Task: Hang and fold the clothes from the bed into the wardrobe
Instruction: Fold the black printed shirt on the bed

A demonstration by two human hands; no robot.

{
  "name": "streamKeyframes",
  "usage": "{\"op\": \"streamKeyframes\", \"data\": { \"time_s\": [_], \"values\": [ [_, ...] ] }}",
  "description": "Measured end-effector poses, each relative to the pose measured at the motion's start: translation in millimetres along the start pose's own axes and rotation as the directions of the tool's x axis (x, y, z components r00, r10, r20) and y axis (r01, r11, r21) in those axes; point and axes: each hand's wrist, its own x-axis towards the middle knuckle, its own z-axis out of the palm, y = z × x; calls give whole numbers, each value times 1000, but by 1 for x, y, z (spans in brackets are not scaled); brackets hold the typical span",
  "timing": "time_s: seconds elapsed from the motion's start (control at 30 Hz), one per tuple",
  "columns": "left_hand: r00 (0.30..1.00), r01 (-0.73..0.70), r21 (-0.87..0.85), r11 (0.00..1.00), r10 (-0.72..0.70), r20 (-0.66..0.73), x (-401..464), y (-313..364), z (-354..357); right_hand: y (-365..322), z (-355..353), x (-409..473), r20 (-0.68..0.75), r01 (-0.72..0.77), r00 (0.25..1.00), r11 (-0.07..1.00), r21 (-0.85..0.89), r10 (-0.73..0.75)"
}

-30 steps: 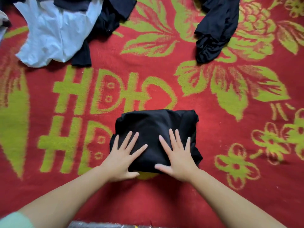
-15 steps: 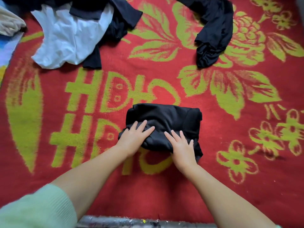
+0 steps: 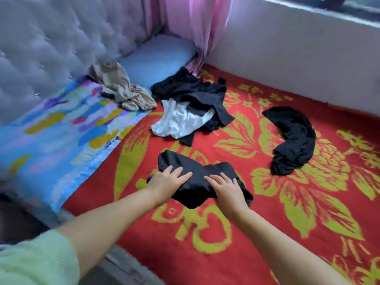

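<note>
1. The left hand (image 3: 167,182) lies on top of a folded black garment (image 3: 197,177), fingers straight and together, pointing right; its thumb is hidden, so a grip underneath cannot be ruled out.
2. The right hand (image 3: 227,188) lies on the same garment, fingers straight and slightly spread, pointing up and left. Its thumb is also out of sight.
3. The garment sits directly under both hands, on a red bedspread (image 3: 205,233) with yellow-green flowers. Its long axis runs left to right, between the two wrists; each hand covers one end, equally near.
4. Lifting it whole likely needs both hands sliding under the near edge.
5. Beyond lie a black-and-white clothes pile (image 3: 191,112), a curved black garment (image 3: 294,140) to the right, and a beige garment (image 3: 121,89) by the padded headboard (image 3: 51,42).
</note>
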Motion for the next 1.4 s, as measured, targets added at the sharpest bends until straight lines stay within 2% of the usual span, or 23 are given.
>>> {"op": "streamKeyframes", "data": {
  "time_s": [0.17,0.33,0.4,0.53,0.57,0.6,0.63,0.67,0.8,0.87,0.97,1.03,1.07,1.13,1.27,1.4],
  "values": [
    [953,290,-68,955,-295,-71,-108,-28,-17,-78,-47,0,-18,308,950,945,-110,-311],
    [848,517,-132,846,-527,-55,-222,-34,-7,-167,-61,-21,16,543,834,814,-208,-552],
    [780,620,-132,774,-626,-7,-285,-35,3,-221,-57,-38,59,657,746,719,-225,-663],
    [637,766,-181,617,-768,75,-401,-29,23,-320,-32,-77,151,801,593,559,-216,-791],
    [602,792,-181,583,-795,77,-430,-26,32,-345,-24,-88,170,833,546,510,-213,-821],
    [571,810,-172,561,-821,12,-461,-23,43,-371,-16,-102,192,860,503,467,-206,-843],
    [546,823,-144,549,-835,-65,-486,-22,54,-393,-8,-116,211,882,464,427,-198,-860],
    [504,854,-122,506,-862,-45,-523,-18,67,-424,2,-136,234,905,416,376,-198,-879],
    [411,911,-120,395,-897,166,-631,-2,111,-516,40,-202,310,953,287,238,-186,-907],
    [367,927,-150,345,-915,169,-687,9,125,-564,60,-238,340,972,222,179,-153,-914],
    [264,960,-149,237,-945,191,-779,22,160,-640,98,-303,401,994,106,84,-73,-910],
    [171,979,-158,129,-940,294,-829,27,191,-679,116,-335,423,999,48,50,-5,-905],
    [149,982,-159,101,-934,325,-851,29,202,-697,127,-349,434,999,27,37,15,-900],
    [159,973,-216,81,-913,376,-878,25,207,-726,143,-365,445,999,8,26,36,-895],
    [133,968,-249,37,-915,380,-907,-4,235,-779,173,-364,474,999,-13,10,45,-881],
    [146,966,-256,41,-902,406,-926,-58,283,-833,201,-337,515,997,13,48,55,-857]
  ]
}}
